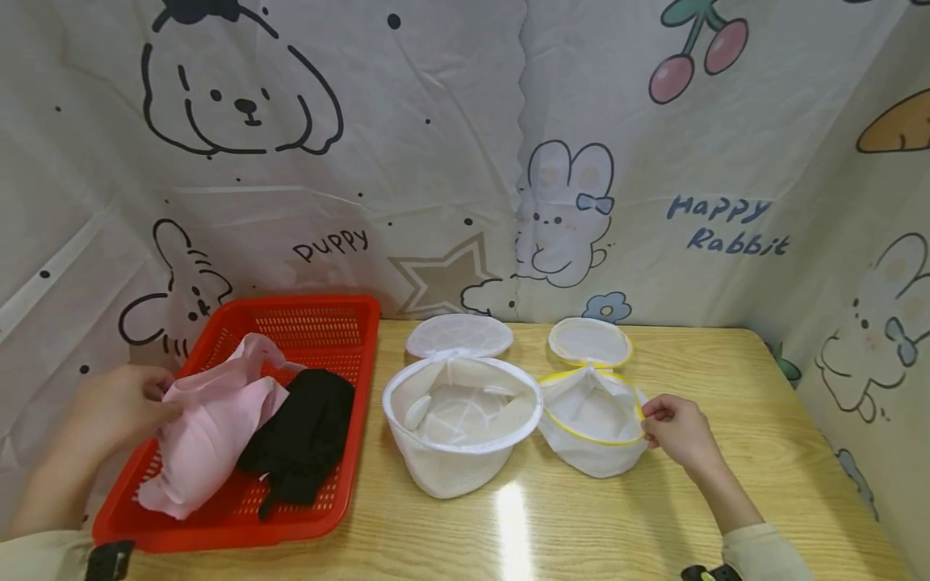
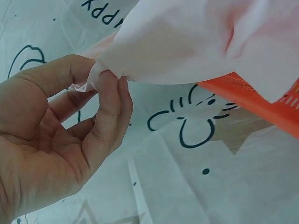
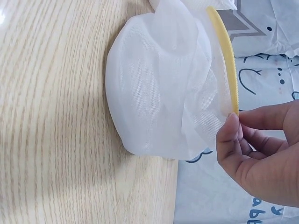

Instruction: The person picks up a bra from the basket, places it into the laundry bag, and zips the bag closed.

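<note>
My left hand [image 1: 119, 407] pinches the edge of a pink cloth garment [image 1: 218, 420], possibly a bra, at the left side of a red plastic basket [image 1: 366, 363]. The left wrist view shows the pink fabric [image 2: 187, 46] gathered between thumb and fingers. Beside it in the basket lies a crumpled black garment [image 1: 312, 428]. On the right, my right hand [image 1: 679, 432] pinches the yellow-zippered rim of a small white mesh laundry bag [image 1: 596, 456], whose round lid is folded back. The right wrist view shows thumb and forefinger on the yellow zipper edge [image 3: 229, 60].
A larger white mesh laundry bag [image 1: 458, 472] with a white rim stands between the basket and the small bag, its lid [image 1: 459, 335] tipped back. All stand on a wooden table [image 1: 726, 363]. A printed cloth [image 1: 436, 121] hangs behind and at the sides.
</note>
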A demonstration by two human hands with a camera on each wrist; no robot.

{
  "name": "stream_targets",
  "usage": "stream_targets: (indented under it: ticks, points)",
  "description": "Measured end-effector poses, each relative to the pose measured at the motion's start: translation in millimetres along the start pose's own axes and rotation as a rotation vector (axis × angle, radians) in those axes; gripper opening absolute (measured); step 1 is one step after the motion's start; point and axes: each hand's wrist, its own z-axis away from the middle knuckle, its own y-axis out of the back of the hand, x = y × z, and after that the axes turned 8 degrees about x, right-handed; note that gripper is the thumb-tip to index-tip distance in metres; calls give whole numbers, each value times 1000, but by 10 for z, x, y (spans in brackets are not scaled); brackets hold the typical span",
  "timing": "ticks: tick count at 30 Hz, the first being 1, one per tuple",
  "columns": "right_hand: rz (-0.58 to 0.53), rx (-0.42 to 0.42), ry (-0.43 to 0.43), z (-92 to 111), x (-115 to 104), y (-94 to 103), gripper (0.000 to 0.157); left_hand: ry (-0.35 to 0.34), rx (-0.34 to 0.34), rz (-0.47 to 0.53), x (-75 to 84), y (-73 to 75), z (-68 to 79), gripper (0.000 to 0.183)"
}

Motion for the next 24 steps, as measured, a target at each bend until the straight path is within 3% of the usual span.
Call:
stream_targets:
  ticks: [7,14,20,24]
  points:
    - [-6,11,2,-10,25,-8,12,-31,77,-29,48,96,24,26]
    - [-17,17,30,-5,-2,-11,12,-11,93,-21,119,180,28,31]
    - [-19,16,43,-5,-26,-16,12,-15,106,11,291,242,-11,31]
    - [-19,7,46,-10,-10,-18,11,-84,155,17,420,329,-30,23]
